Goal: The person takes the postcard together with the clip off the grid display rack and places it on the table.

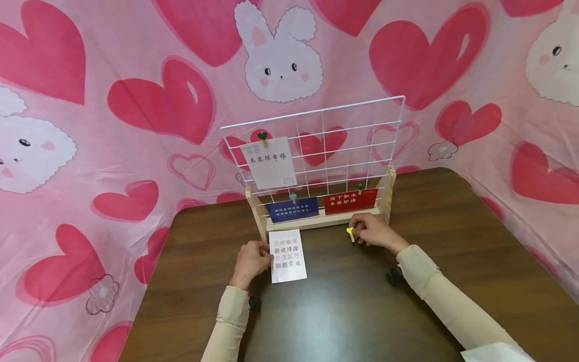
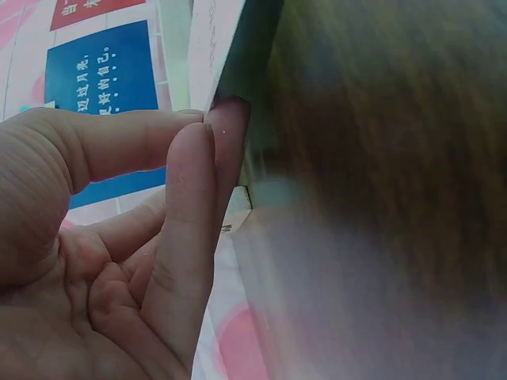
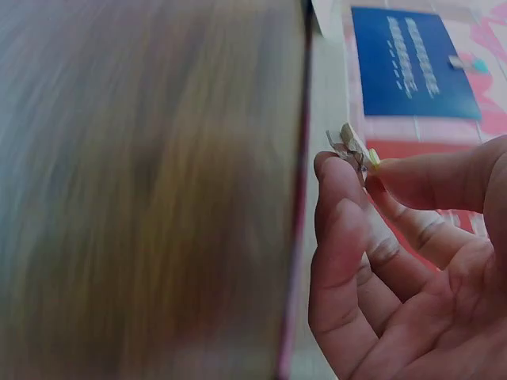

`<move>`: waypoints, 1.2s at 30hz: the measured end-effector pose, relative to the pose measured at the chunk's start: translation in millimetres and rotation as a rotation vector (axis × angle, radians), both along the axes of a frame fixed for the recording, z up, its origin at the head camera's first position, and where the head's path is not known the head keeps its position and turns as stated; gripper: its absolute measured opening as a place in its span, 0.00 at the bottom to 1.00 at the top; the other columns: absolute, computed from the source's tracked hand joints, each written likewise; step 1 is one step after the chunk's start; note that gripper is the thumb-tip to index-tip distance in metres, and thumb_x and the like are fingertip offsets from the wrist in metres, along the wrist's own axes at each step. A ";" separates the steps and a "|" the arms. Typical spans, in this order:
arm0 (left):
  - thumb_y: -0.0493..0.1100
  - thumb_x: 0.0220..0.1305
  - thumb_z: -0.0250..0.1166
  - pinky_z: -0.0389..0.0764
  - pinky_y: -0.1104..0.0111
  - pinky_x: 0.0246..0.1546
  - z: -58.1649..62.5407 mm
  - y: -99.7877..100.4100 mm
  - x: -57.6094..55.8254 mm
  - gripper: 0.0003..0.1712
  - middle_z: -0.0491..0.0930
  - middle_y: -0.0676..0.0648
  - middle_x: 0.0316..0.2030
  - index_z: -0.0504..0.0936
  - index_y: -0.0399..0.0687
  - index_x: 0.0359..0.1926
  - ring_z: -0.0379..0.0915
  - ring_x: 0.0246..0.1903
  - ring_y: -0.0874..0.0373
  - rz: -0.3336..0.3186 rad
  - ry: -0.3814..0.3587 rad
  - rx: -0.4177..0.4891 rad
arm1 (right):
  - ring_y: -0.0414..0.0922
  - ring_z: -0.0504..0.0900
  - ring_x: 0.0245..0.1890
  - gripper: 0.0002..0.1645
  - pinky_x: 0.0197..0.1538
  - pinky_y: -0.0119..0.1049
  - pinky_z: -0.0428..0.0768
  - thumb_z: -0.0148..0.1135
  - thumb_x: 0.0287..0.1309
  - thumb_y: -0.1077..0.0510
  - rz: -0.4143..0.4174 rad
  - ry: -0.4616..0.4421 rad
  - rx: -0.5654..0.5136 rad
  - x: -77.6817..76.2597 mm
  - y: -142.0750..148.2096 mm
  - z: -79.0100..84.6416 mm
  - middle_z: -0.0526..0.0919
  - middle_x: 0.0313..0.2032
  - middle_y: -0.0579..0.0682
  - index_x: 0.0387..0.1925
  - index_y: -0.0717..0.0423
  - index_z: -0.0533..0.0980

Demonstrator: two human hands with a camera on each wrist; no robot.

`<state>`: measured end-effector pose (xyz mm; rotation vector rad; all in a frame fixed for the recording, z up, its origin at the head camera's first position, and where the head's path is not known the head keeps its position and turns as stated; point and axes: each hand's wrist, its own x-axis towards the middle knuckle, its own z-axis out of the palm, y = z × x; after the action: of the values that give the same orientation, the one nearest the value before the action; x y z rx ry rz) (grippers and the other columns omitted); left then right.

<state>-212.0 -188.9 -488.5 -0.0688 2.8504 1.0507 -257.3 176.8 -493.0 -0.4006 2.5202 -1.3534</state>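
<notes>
My left hand pinches the left edge of a white card with printed characters, held just in front of the rack. In the left wrist view the card is seen nearly edge-on between thumb and fingertips. Over to the right, my right hand pinches a small wooden clothespin with a yellow heart on it. The right wrist view shows this clothespin between thumb and fingers, its wooden end pointing away from the hand.
A white wire grid stands in a wooden base. Clipped to it are a white card, a blue card and a red card. Behind the brown table hangs a pink cloth with hearts and rabbits.
</notes>
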 end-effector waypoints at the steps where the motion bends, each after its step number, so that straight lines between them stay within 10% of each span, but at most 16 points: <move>1: 0.36 0.59 0.72 0.75 0.70 0.21 0.0 -0.4 -0.2 0.12 0.85 0.47 0.24 0.88 0.38 0.45 0.76 0.19 0.59 0.004 0.000 -0.010 | 0.46 0.82 0.24 0.04 0.24 0.36 0.80 0.58 0.65 0.67 -0.002 0.007 -0.003 0.1 5.8 0.7 0.85 0.26 0.56 0.41 0.63 0.77; 18: 0.40 0.56 0.75 0.73 0.68 0.26 -1.7 -1.2 -2.4 0.11 0.86 0.49 0.24 0.89 0.41 0.41 0.76 0.24 0.57 0.020 0.056 -0.138 | 0.44 0.81 0.25 0.05 0.26 0.38 0.81 0.60 0.64 0.64 0.005 -0.081 0.151 10.4 97.1 16.3 0.84 0.26 0.50 0.41 0.62 0.79; 36: 0.41 0.61 0.73 0.74 0.68 0.26 1.5 -4.1 -0.1 0.10 0.86 0.51 0.21 0.89 0.41 0.41 0.80 0.20 0.63 0.018 0.087 -0.109 | 0.43 0.84 0.28 0.10 0.28 0.38 0.85 0.56 0.70 0.64 -0.056 -0.189 0.148 -19.8 122.1 8.3 0.82 0.33 0.52 0.47 0.68 0.75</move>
<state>-212.2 -193.1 -486.9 -0.0586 2.9895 0.9228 -277.1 298.9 -484.7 -0.1653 2.4687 -1.1543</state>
